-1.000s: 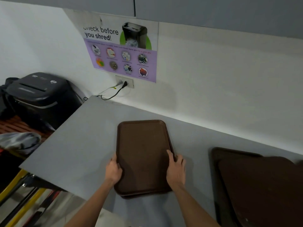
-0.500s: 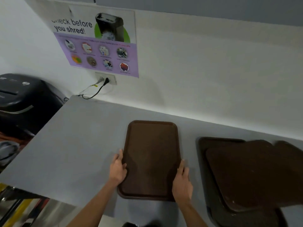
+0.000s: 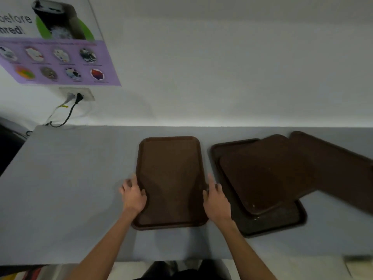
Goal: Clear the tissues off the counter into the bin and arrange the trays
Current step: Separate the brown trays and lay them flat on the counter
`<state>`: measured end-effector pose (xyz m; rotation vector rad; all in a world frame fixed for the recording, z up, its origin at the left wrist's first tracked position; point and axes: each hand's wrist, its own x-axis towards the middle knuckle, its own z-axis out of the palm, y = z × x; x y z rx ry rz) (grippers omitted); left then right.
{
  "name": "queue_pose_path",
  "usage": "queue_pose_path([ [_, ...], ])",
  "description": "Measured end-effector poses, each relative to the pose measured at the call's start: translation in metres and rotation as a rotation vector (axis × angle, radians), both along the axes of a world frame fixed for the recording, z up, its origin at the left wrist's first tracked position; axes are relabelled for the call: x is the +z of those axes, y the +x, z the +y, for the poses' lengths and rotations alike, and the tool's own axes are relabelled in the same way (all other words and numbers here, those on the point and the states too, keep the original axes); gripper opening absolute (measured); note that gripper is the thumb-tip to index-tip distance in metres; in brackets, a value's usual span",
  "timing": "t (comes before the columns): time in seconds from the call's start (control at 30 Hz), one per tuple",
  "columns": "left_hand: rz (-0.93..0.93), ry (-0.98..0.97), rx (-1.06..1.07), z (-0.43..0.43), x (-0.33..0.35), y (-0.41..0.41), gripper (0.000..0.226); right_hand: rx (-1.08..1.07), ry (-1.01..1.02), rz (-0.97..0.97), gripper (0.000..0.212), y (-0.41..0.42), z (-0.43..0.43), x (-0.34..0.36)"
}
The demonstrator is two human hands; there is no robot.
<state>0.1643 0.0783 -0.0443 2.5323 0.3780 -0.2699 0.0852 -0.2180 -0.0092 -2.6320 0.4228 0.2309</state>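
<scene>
A brown tray (image 3: 171, 178) lies flat on the grey counter (image 3: 70, 188), long side pointing toward the wall. My left hand (image 3: 133, 196) grips its left rim, fingers curled at the edge. My right hand (image 3: 217, 201) holds its right rim, thumb on the rim and index finger lying along it. Just right of that hand a dark tray (image 3: 282, 223) carries a second brown tray (image 3: 262, 174) lying skewed on it. A third tray (image 3: 333, 168) leans over them at the far right. No tissues are in view.
The white wall runs along the counter's back with a shredding poster (image 3: 60, 57) and a power outlet (image 3: 76, 94) with cables plugged in. A black shredder (image 3: 8, 146) shows past the counter's left end. The counter's front edge is near my body.
The tray has turned square to the wall and now sits closer to the skewed trays on the right. Both hands stayed on its sides; the view swung right.
</scene>
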Motion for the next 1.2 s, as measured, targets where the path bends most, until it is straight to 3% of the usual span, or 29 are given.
queue_pose_path([
  [0.13, -0.158, -0.017, -0.193, -0.053, 0.019, -0.004, 0.069, -0.221, 0.105, -0.233, 0.060, -0.027, -0.048, 0.033],
  [0.3, -0.156, -0.190, -0.371, -0.145, 0.047, 0.000, 0.061, -0.602, 0.300, -0.273, 0.050, -0.045, -0.134, 0.047],
  [0.43, -0.167, -0.220, -0.482, -0.214, 0.054, 0.005, 0.056, -0.785, 0.370, -0.285, 0.051, -0.058, -0.198, 0.042],
  [0.53, -0.130, -0.233, -0.533, -0.265, 0.055, 0.007, 0.057, -0.909, 0.445, -0.230, 0.062, -0.068, -0.234, 0.027],
  [0.7, 0.019, -0.209, -0.649, -0.324, 0.027, -0.008, 0.065, -1.013, 0.741, -0.041, 0.108, -0.071, -0.261, -0.022],
  [0.87, 0.036, -0.083, -0.713, -0.342, -0.008, -0.037, 0.074, -1.077, 0.953, -0.094, 0.056, -0.063, -0.271, -0.023],
  [1.0, 0.065, -0.067, -0.702, -0.344, 0.006, -0.040, 0.082, -1.057, 1.150, -0.135, 0.038, -0.066, -0.281, -0.013],
  [1.2, 0.206, -0.151, -0.622, -0.347, 0.083, -0.028, 0.118, -0.847, 1.388, -0.365, 0.024, -0.043, -0.277, 0.067],
])
